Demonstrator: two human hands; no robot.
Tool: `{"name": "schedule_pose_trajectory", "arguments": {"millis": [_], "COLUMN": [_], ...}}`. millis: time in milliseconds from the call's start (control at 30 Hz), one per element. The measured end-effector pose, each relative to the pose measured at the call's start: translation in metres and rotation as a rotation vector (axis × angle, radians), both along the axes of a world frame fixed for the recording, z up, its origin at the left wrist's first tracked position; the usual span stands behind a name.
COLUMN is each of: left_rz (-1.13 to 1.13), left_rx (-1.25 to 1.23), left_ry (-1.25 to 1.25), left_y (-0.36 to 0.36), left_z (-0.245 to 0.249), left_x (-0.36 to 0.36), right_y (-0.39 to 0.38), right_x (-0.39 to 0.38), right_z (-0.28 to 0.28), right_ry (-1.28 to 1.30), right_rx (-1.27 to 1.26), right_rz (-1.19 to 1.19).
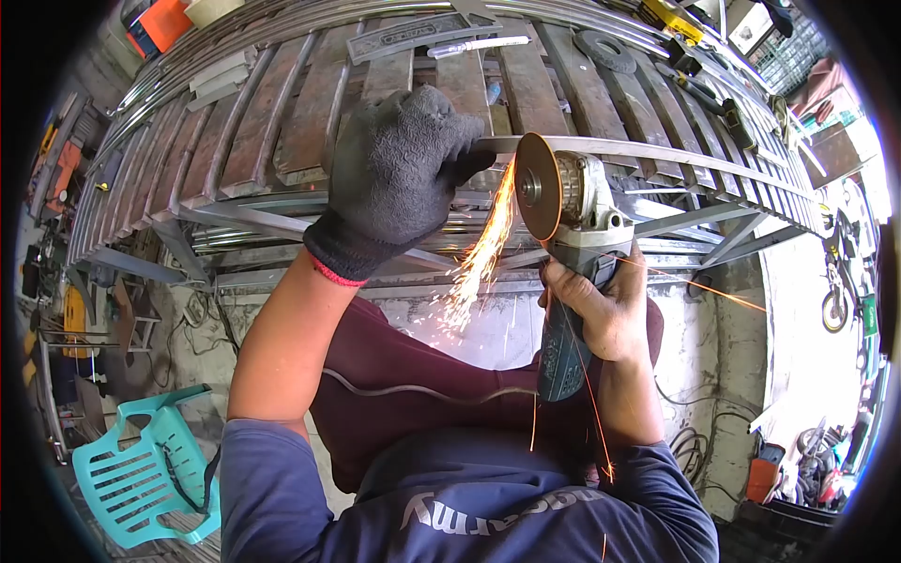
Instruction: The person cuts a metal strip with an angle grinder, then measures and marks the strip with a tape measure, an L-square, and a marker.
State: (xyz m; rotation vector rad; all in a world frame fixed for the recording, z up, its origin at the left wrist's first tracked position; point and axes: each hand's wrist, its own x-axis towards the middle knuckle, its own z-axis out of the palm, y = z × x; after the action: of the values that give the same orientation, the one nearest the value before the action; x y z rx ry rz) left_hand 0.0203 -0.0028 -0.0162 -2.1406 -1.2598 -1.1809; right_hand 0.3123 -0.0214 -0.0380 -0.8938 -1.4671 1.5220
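My left hand [394, 169], in a dark grey work glove with a red cuff edge, is closed around the left end of a long flat metal bar [648, 150]. My bare right hand [605, 305] wraps round the body of an angle grinder [563, 352]. The grinder's thin cutting disc [539, 188] stands upright against the bar, just right of my gloved fingers. Orange sparks [488, 253] stream down and left from the contact point, and a few fly to the right and toward my shirt.
A slatted metal workbench [282, 113] spans ahead, with a spirit level [399, 38], a white marker [479, 45] and a spare disc [605, 51] on it. A turquoise plastic chair [141, 469] stands at lower left. Cables [692, 450] lie on the floor at right.
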Motion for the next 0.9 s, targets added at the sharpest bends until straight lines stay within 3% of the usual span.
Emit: {"name": "schedule_pose_trajectory", "arguments": {"millis": [900], "left_rz": [-0.043], "left_rx": [0.009], "left_ry": [0.005], "left_y": [0.0019], "left_z": [0.0018], "left_x": [-0.0027], "right_y": [0.0047], "right_x": [-0.0005], "right_z": [0.0020], "right_ry": [-0.015], "right_rx": [-0.007], "right_rz": [-0.038]}}
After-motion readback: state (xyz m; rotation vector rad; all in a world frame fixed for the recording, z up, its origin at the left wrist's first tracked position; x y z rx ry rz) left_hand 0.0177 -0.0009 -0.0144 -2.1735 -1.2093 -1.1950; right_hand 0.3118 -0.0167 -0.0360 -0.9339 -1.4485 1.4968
